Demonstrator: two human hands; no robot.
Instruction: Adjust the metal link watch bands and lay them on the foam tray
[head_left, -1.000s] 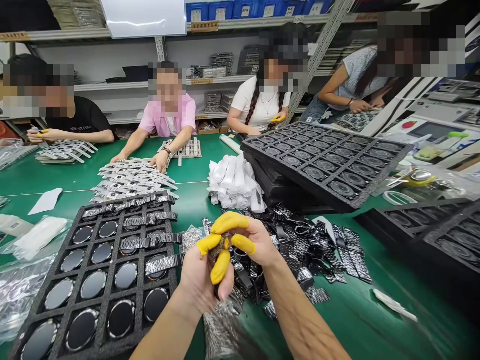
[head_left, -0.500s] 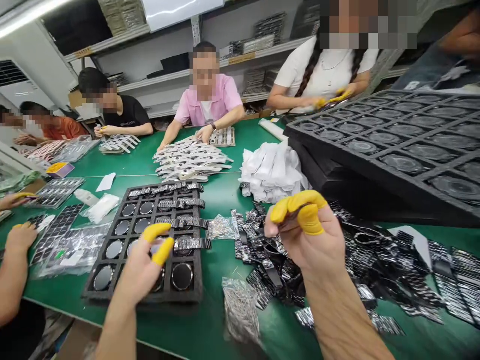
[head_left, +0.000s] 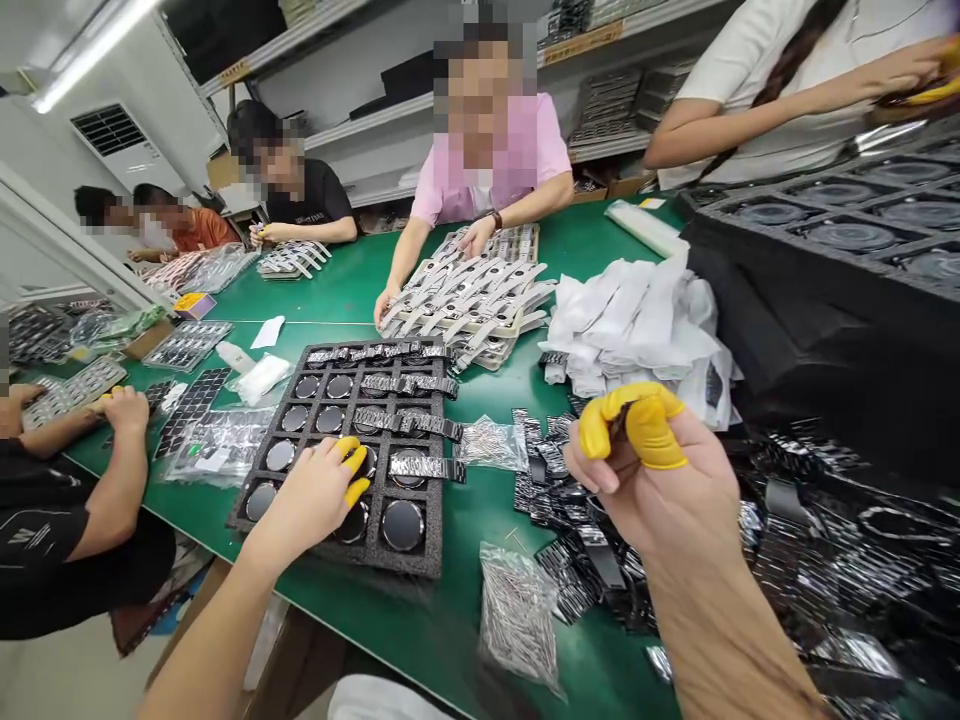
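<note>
Several bands [head_left: 426, 467] run left-to-right across the tray [head_left: 405, 563].

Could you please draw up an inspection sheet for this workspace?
Surface: green table, crowded at the right.
Job's things: black foam tray of round watch faces, dark link bands lying across part of it; loose band heap to its right.
Clutter: clear bags of thin metal pieces, white-wrapped pile.
Left hand: at the tray, contact unclear.
Right hand: pinching a small dark piece, mostly hidden.
Cables: nothing seen.
Surroundings: co-workers opposite and at left, shelves behind.
</note>
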